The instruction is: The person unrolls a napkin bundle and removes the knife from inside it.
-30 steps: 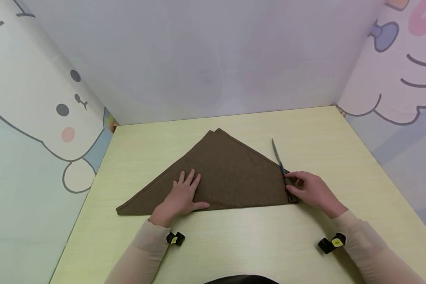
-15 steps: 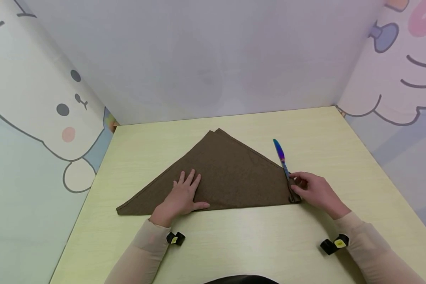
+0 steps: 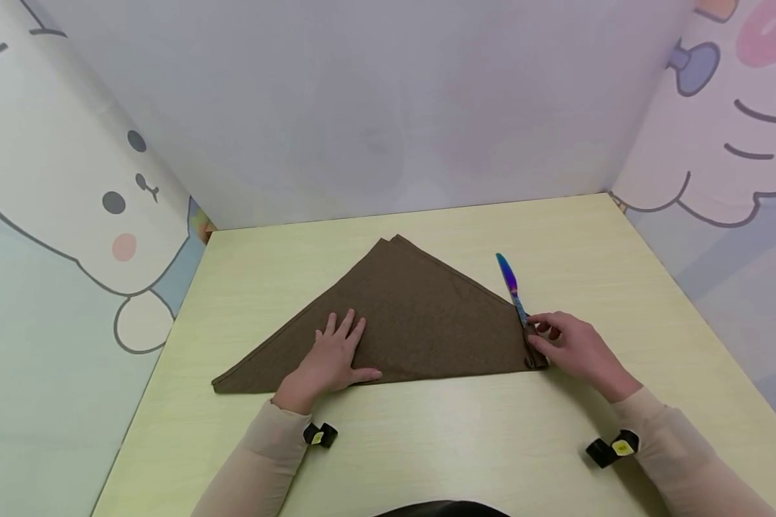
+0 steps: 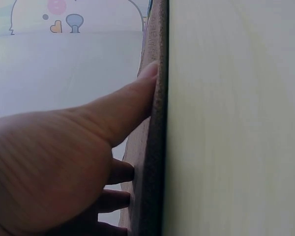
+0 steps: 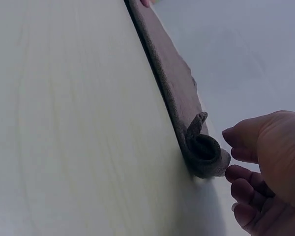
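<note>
A brown cloth (image 3: 440,309), folded into a wide triangle, lies on the table with its long edge towards the person. Spread over its left half, the left hand (image 3: 326,359) presses down with straight fingers, the thumb along the near edge. At the right corner the cloth is curled into a small roll (image 5: 206,169). The right hand (image 3: 575,348) bends its fingers and thumb against that roll, fingertips right at its outer side. A rainbow-coloured table knife (image 3: 507,274) points away from the person; its lower part is hidden at the roll and fingertips.
The pale wooden table (image 3: 453,438) meets a plain wall (image 3: 388,129) at the back. Cartoon-printed walls (image 3: 52,287) flank it on both sides. Each wrist carries a small black camera (image 3: 320,435), and a dark rounded shape (image 3: 442,508) shows at the bottom edge.
The right hand moved slightly right with the rolled corner, and the knife turned from edge-on to showing its broad blade. In the last half second little changed. The left hand stayed put.
</note>
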Motion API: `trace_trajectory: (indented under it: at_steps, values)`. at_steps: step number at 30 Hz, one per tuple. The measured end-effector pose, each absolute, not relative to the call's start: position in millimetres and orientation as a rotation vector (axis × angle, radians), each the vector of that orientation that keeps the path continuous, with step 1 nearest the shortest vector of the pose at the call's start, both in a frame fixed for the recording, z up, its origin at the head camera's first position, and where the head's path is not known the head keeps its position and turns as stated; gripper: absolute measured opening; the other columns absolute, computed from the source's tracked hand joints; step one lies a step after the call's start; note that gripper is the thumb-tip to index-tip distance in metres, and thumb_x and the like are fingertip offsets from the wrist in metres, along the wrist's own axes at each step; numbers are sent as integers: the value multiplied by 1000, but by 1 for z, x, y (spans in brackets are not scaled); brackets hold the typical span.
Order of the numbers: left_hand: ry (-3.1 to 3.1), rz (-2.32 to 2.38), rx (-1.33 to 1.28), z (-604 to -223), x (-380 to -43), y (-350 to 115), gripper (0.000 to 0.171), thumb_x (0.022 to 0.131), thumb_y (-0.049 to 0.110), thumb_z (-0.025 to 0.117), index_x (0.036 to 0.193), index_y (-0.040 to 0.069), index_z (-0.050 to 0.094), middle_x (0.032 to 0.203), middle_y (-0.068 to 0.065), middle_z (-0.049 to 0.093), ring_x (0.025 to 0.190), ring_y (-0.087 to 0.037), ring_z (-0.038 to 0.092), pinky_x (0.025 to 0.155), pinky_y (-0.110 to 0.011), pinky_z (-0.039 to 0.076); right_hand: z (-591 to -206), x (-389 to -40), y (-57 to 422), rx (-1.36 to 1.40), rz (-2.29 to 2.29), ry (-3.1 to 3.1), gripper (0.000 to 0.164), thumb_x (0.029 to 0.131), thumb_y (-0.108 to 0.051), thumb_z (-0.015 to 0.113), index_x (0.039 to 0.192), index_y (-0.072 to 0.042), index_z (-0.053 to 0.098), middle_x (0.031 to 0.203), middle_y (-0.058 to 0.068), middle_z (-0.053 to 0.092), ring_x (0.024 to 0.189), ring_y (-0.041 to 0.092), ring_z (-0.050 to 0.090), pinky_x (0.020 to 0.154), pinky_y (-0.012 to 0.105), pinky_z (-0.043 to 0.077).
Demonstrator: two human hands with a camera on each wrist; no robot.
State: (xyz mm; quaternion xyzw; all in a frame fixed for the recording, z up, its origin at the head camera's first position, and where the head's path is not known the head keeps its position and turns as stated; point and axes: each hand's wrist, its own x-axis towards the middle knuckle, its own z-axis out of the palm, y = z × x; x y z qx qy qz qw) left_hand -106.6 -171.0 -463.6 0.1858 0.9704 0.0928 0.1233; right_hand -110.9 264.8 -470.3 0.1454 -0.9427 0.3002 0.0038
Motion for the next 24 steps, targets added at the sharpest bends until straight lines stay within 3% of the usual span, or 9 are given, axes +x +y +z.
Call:
trace_trajectory:
  at_steps: [11, 24]
  values:
    - [2826, 275, 537, -464, -107, -171, 103, 79, 67, 63, 153, 7, 23, 159, -19, 10, 141, -50, 5, 103, -69, 23, -471, -106, 261, 542, 828, -2966, 39, 81, -23, 79, 116, -9, 68, 92, 1, 60, 72, 12, 55, 60, 29, 45]
    - [2838, 265, 541, -466, -107, -171, 104, 79, 68, 62, 153, 8, 23, 159, -19, 10, 141, -50, 5, 102, -68, 24, -466, -108, 263, 419, 952, -3030, 32, 83, -12, 74, 114, -7, 65, 83, -1, 66, 73, 12, 62, 58, 27, 48]
